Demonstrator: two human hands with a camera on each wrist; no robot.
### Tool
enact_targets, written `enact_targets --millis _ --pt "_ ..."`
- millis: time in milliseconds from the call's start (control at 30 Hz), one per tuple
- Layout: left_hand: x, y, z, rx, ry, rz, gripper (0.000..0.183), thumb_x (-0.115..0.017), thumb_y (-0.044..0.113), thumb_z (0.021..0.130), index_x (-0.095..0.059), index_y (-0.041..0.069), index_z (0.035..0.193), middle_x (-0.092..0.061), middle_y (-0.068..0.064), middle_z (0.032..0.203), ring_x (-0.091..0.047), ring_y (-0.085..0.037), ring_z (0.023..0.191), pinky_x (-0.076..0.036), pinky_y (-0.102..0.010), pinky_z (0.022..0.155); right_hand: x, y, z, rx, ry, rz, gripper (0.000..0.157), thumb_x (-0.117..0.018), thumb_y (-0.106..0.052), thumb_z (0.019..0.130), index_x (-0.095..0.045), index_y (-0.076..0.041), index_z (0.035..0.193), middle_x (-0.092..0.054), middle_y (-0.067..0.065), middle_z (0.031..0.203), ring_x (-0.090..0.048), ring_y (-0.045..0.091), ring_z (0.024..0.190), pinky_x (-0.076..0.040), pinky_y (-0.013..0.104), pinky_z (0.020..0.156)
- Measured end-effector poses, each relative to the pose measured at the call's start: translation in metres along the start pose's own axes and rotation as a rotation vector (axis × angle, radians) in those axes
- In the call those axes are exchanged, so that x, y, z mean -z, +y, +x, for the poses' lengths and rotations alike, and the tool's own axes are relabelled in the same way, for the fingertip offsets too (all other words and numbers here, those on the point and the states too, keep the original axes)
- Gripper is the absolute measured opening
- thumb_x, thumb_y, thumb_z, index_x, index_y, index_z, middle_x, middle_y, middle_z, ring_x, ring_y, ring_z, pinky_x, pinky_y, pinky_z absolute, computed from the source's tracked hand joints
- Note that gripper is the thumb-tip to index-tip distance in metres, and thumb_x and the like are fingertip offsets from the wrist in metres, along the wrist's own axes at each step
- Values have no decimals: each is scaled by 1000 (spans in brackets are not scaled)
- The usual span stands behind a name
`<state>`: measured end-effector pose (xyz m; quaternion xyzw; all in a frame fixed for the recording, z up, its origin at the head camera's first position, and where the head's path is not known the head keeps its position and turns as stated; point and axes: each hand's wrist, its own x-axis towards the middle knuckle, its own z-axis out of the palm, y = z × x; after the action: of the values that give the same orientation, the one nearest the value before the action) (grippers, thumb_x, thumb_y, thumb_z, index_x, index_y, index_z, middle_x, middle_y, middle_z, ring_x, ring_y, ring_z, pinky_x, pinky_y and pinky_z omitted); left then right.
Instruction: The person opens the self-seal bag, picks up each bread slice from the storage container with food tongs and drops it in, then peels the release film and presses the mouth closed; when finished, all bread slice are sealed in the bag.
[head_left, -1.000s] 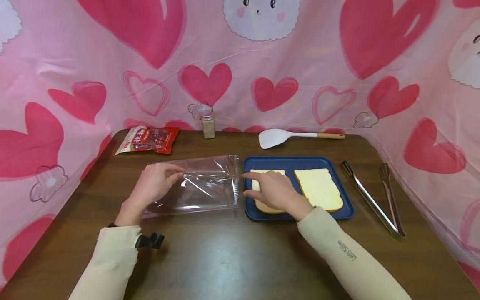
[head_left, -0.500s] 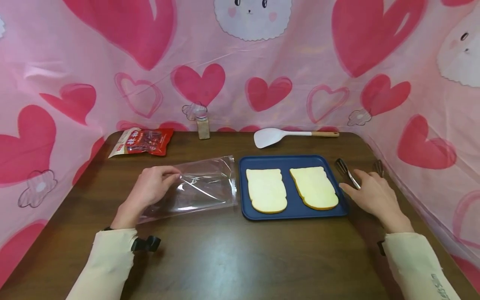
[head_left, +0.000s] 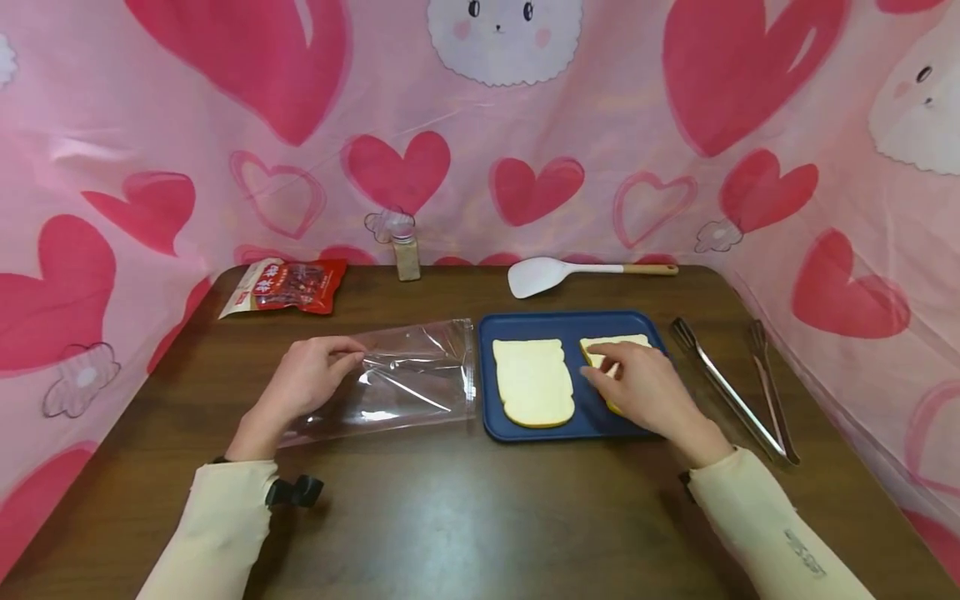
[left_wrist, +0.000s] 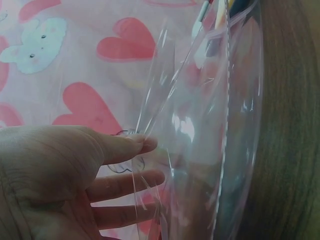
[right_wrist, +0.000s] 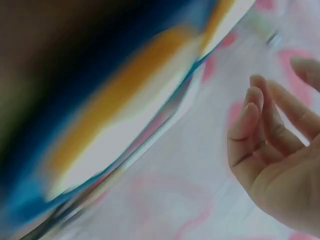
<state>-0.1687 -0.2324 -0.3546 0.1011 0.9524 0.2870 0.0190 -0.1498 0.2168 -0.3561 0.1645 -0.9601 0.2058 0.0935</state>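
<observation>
My left hand (head_left: 303,379) pinches the near-left upper edge of a clear plastic bag (head_left: 420,371) between thumb and index finger. In the left wrist view the bag's see-through film (left_wrist: 200,130) stands lifted, with the other fingers behind it. My right hand (head_left: 648,392) hovers over the right bread slice (head_left: 622,340), hiding most of it; nothing is in its loosely bent fingers. The left bread slice (head_left: 532,383) lies fully visible on the blue tray (head_left: 489,429). In the right wrist view the bare right hand (right_wrist: 280,155) is apart from the blurred bread slice (right_wrist: 120,115).
Metal tongs (head_left: 738,400) lie spread to the right of the tray. Behind it rests a white spatula (head_left: 540,275) with a wooden handle. A small seasoning jar (head_left: 407,257) and a red food packet (head_left: 296,285) stand at the back left, before a pink heart-print cloth (head_left: 480,167).
My right hand went from over the left bread slice to over the tongs, then back left over the right slice. The left hand keeps its pinch on the bag.
</observation>
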Motion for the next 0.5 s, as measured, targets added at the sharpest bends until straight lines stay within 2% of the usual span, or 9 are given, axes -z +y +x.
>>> enact_targets --millis 167,233,367,400,500 --pt "0 -2 0 0 -2 -16 28 -66 20 105 -75 8 129 -72 -21 132 -66 -38 113 -54 -59 99 -29 -65 42 121 -240 -10 39 -78 -31 97 -76 -13 130 -70 -2 77 -56 14 68 -46 29 57" --pt "0 -2 0 -1 -5 -12 29 -66 20 105 -75 8 130 -72 -21 133 -66 -40 116 -53 -62 101 -42 -84 55 155 -314 -44 39 -78 -34 97 -75 -17 132 -75 -1 86 -62 16 75 -49 29 57" --pt "-2 -3 1 -9 -7 -2 28 -66 19 105 -75 7 129 -73 -21 131 -67 -40 116 -53 -61 101 -69 -104 70 188 -399 -139 42 -78 -41 96 -75 -23 134 -80 2 105 -71 21 90 -56 38 62" --pt "-3 -3 1 -13 -6 3 28 -66 19 105 -76 8 128 -74 -20 130 -67 -39 115 -53 -61 101 -74 -107 72 189 -417 -165 45 -78 -44 95 -73 -25 136 -80 2 105 -71 21 91 -57 38 64" --pt "-3 -5 1 -20 -7 7 27 -66 18 104 -76 8 127 -75 -19 128 -68 -38 114 -54 -61 100 -87 -115 77 173 -475 -197 56 -79 -51 92 -69 -26 142 -76 0 89 -67 20 81 -55 38 63"
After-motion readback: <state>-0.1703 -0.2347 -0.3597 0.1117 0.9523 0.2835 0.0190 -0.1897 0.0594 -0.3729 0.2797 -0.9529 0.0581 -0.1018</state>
